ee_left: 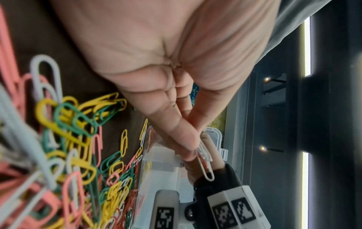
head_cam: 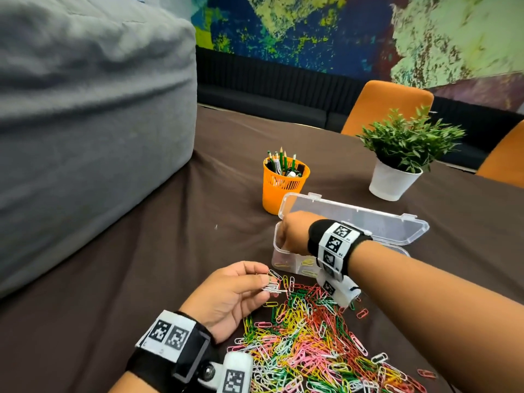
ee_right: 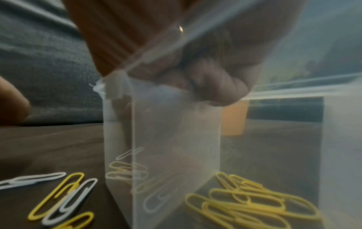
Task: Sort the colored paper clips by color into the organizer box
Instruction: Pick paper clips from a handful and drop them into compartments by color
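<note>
Several white paper clips (head_cam: 273, 283) are pinched between the thumb and fingers of the left hand (head_cam: 229, 293), just above the mixed pile of clips (head_cam: 312, 344) on the brown table (head_cam: 170, 251). The right hand (head_cam: 295, 232) curls its fingers over the left end compartment of the open clear organizer box (head_cam: 368, 222); whether it holds anything I cannot tell. Yellow clips (ee_right: 254, 201) lie in the next compartment.

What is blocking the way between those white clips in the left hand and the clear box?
The right hand is: it sits over the near end of the organizer box, fingers curled at its rim, right where the left hand and its white clips would go. The lid is open and yellow clips already lie inside.
</note>
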